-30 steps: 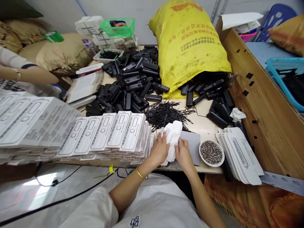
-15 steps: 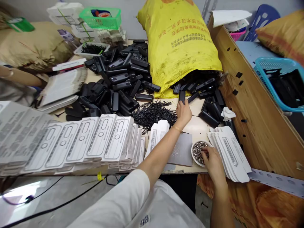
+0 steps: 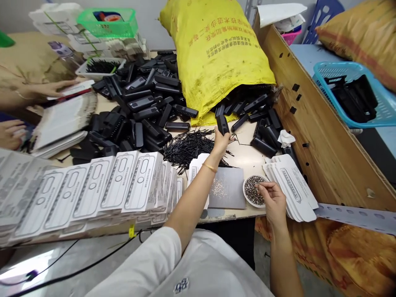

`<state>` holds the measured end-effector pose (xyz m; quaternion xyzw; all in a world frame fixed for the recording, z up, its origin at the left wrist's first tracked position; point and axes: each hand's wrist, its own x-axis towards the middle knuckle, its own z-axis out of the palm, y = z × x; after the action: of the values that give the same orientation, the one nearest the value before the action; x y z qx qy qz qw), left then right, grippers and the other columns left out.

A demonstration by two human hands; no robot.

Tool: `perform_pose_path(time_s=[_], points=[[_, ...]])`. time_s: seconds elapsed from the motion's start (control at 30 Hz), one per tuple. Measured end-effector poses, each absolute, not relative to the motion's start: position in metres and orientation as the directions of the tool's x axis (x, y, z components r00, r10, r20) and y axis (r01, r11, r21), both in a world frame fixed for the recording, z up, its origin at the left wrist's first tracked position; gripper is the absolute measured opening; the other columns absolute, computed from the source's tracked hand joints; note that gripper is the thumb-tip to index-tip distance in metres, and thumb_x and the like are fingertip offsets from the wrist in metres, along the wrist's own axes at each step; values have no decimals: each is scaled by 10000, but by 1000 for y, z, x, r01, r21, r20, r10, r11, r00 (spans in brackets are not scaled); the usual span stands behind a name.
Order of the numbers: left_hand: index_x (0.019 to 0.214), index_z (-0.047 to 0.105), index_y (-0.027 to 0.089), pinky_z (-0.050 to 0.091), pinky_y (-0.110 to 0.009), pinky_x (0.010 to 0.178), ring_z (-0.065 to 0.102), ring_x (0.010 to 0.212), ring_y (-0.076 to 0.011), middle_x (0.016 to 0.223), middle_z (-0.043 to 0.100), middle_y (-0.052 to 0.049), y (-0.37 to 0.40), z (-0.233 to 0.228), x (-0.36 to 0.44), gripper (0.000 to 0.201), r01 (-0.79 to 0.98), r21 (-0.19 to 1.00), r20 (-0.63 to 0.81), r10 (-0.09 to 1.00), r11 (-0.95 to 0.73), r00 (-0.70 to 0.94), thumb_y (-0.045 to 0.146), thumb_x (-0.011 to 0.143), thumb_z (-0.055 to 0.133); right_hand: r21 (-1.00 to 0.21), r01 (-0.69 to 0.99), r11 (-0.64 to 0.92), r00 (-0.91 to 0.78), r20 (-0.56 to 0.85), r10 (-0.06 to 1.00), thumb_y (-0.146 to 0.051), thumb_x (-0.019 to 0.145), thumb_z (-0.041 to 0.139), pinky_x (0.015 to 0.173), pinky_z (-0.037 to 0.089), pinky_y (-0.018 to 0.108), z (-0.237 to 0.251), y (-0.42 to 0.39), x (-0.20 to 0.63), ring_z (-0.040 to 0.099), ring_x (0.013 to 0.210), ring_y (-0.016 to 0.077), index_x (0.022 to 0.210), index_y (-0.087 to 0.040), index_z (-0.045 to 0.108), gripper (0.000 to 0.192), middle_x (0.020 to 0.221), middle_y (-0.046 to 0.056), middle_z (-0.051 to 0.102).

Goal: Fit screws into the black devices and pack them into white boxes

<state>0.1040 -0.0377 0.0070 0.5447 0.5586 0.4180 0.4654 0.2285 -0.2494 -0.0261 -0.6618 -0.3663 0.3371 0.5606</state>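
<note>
Black rectangular plastic case point(image 3: 222, 123) sits gripped in left hand point(image 3: 221, 141), raised above the bench's far middle by the yellow woven sack point(image 3: 213, 53). Right hand point(image 3: 269, 197) pinches at small white bowl of metal beads point(image 3: 253, 190) near front edge; a knock could spill beads.

Left arm stretched forward, left hand point(image 3: 221, 140) closed in a grip, thumb up. Right hand point(image 3: 272, 200) nearer the body, fingertips pinched, palm down.
</note>
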Motion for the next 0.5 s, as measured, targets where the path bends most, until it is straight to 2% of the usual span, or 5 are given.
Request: perform_pose_path(time_s=[0.07, 0.1, 0.2, 0.3, 0.5], points=[[1173, 520, 166, 532, -325, 898, 641, 892, -98, 962, 667, -24, -64, 18, 95, 282, -21, 988, -149, 986, 151, 76, 79, 925, 417, -996, 23, -86, 492, -63, 868, -397, 780, 700, 650, 544, 307, -24, -247, 221, 673, 699, 164, 847, -164, 655, 247, 791, 62, 726], [1103, 557, 153, 525, -318, 914, 653, 889, -98, 931, 671, -19, -79, 22, 89, 238, -237, 936, -235, 963, 261, 130, 77, 902, 454, -997, 1, -84, 486, -73, 871, -397, 780, 702, 642, 545, 302, -24, -245, 218, 667, 679, 155, 860, -163, 663, 250, 792, 61, 728], [893, 618, 107, 515, -294, 921, 679, 842, -121, 851, 678, -36, -120, 26, 69, 74, -651, 557, -456, 845, 516, 280, 138, 843, 571, -997, -27, -69, 465, -74, 882, -402, 777, 704, 629, 548, 300, -24, -242, 208, 664, 660, 149, 900, -170, 685, 263, 795, 57, 730], [840, 647, 94, 524, -257, 844, 679, 796, -129, 838, 694, -55, -152, 21, 53, 89, -656, 415, -571, 742, 631, 352, 174, 802, 641, -999, 3, -42, 433, -37, 900, -394, 773, 703, 621, 550, 308, -23, -240, 196, 665, 651, 157, 867, -177, 695, 236, 767, 51, 729], [834, 656, 132, 510, -294, 885, 663, 848, -140, 890, 712, -33, -178, 11, 40, 180, -647, 432, -545, 754, 628, 367, 88, 687, 750, -996, 62, 56, 524, 81, 848, -316, 828, 657, 660, 555, 325, -16, -239, 163, 662, 664, 147, 860, -184, 646, 137, 844, 57, 734]])
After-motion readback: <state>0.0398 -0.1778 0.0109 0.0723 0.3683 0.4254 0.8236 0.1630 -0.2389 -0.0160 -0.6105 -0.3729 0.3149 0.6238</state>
